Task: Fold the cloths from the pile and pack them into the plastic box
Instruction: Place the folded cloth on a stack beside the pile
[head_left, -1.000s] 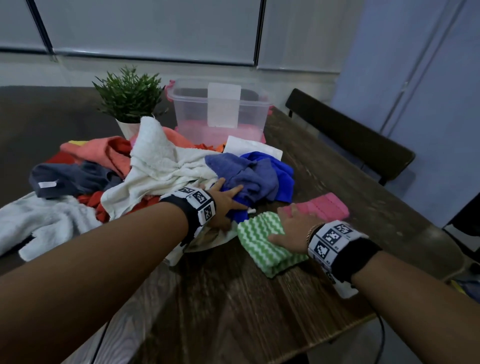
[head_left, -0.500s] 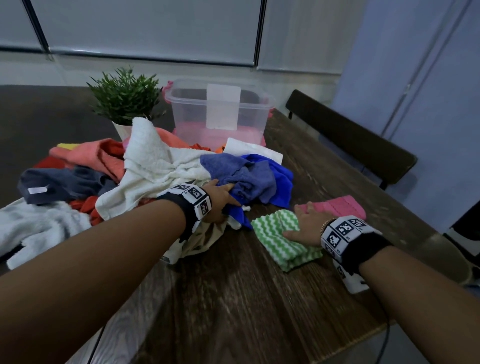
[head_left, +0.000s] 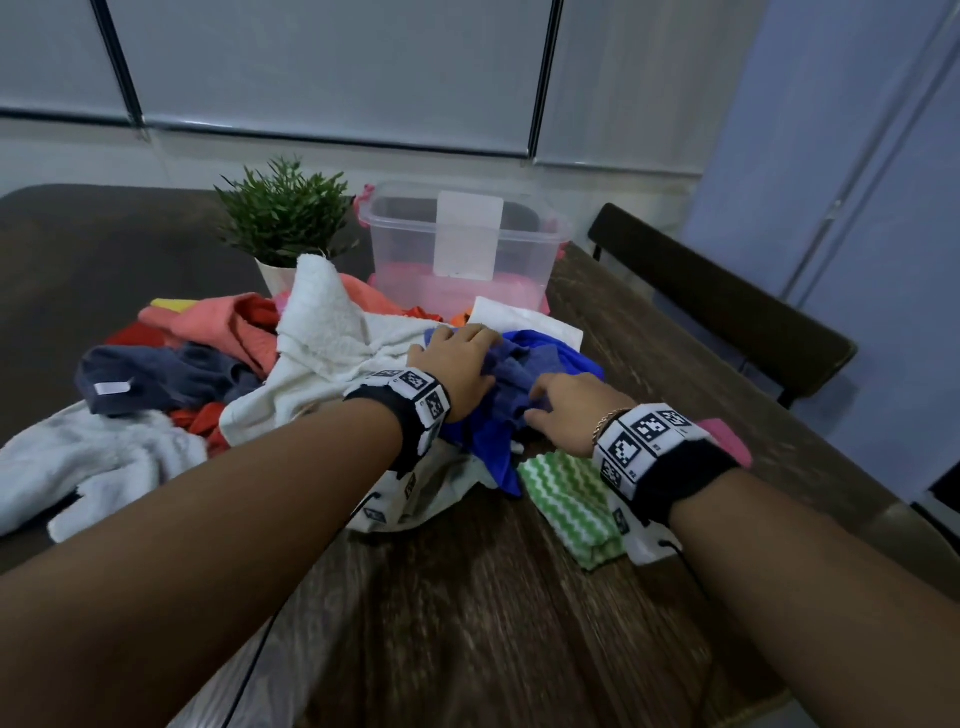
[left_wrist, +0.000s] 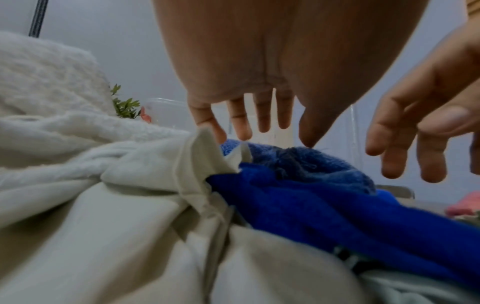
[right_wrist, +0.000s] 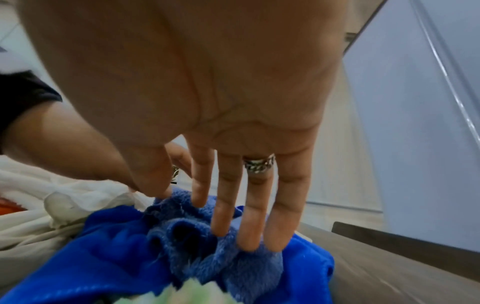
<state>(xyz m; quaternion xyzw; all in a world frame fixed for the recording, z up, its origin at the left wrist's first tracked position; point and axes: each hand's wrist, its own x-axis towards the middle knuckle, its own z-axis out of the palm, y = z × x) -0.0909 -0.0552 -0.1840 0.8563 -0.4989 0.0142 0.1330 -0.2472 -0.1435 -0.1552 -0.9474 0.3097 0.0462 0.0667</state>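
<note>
I saw the fuzzy slate-blue cloth (right_wrist: 207, 246) bunched under straight, spread fingers of right hand (right_wrist: 207, 102) and left hand (left_wrist: 259, 61).

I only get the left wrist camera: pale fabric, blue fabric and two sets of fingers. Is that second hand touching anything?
Observer: Yes. In the right wrist view the right hand has its straight fingers pressed into a fuzzy slate-blue towel cloth, which lies on a brighter royal-blue cloth.
Operator: Has anything been folded yet?
Observer: It seems so. The head view shows a green-and-white zigzag cloth lying flat as a neat rectangle, apparently folded, on the dark wooden table, partly under the right wrist.
</note>
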